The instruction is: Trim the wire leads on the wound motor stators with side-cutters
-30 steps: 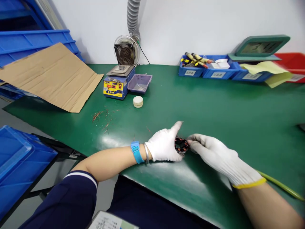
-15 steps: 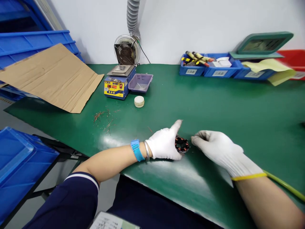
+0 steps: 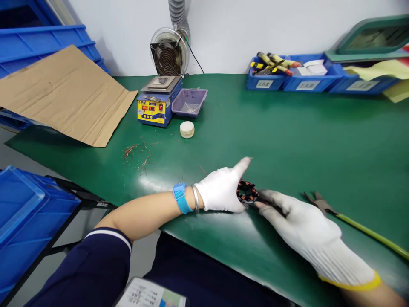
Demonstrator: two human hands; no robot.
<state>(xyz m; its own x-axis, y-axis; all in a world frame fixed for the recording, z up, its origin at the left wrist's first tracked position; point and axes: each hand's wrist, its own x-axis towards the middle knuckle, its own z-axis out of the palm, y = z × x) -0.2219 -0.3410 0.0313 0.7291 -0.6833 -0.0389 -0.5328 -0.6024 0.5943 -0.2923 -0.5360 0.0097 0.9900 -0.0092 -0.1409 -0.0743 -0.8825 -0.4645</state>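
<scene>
My left hand (image 3: pixel 222 189), in a white glove, grips a small ring-shaped motor stator (image 3: pixel 247 192) with black and copper-coloured windings. Its fingers are around the left side of the stator, while the thumb points up and away. My right hand (image 3: pixel 294 224), gloved too, has its thumb and fingers closed at the stator's right edge. What lies between those fingertips is dark and too small to make out. Beyond my right hand, a pair of pliers (image 3: pixel 324 206) with long green handles lies on the table, jaws parted.
Copper wire scraps (image 3: pixel 136 154) lie left of my hands. Further back stand a blue-and-yellow heating unit (image 3: pixel 159 104), a purple tray (image 3: pixel 189 102) and a round white pot (image 3: pixel 187 129). Blue tool bins (image 3: pixel 265 81) line the wall; cardboard (image 3: pixel 68 96) leans at left.
My right hand has moved down to the stator's right edge and closed there, where before it was slightly apart. The pliers' jaws now show. My left hand still holds the stator; the view has shifted.
</scene>
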